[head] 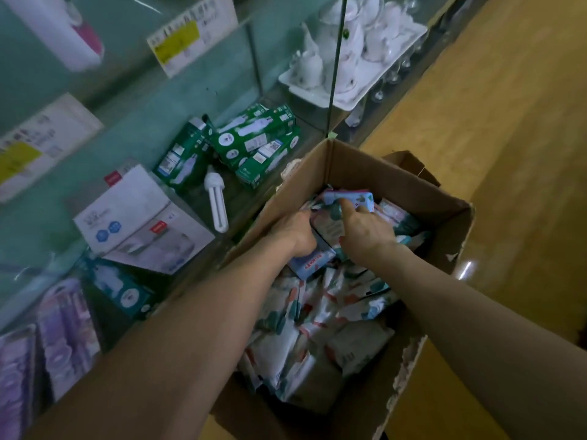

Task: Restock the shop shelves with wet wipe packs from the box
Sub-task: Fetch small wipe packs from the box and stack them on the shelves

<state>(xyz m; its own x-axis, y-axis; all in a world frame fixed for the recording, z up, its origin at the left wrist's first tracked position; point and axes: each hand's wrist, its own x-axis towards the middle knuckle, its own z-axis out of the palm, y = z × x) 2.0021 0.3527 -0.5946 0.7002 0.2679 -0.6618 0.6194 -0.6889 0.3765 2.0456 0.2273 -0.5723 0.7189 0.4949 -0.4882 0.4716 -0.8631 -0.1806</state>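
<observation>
Hands meet inside the cardboard box (397, 182): your left hand (293, 231) curls round a blue wet wipe pack (314, 262). Your right hand (370, 230) sits just beside it, fingers buried among packs, so I cannot tell its grip. Loose packs (317, 328) lie beneath both wrists.

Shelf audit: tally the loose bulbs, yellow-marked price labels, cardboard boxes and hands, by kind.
Loose bulbs: 1
Yellow-marked price labels: 2
Cardboard boxes: 1
Hands: 2 (left hand, right hand)
Total: 6
</observation>
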